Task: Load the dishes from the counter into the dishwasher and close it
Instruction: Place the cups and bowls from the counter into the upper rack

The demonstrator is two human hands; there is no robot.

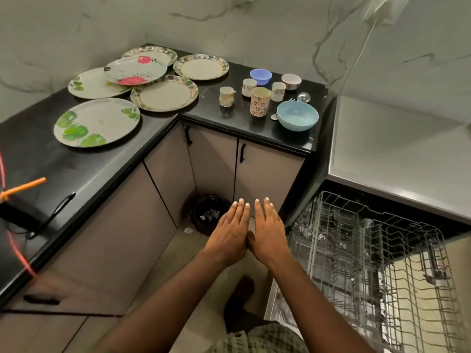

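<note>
Dishes, i.e. round floral plates [96,122] and cups, sit untouched on black counter [76,169]; left hand [230,234] and right hand [267,231] flat, fingers straight, empty, beside pulled-out grey wire dishwasher rack [369,263], probably pre-load.

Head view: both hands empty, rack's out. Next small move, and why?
Probably reach the right hand to the light blue bowl, the dish nearest the pulled-out dishwasher rack. Both hands, left hand included, are flat and hold nothing, every dish sits on the black counter, and the rack looks empty.
</note>
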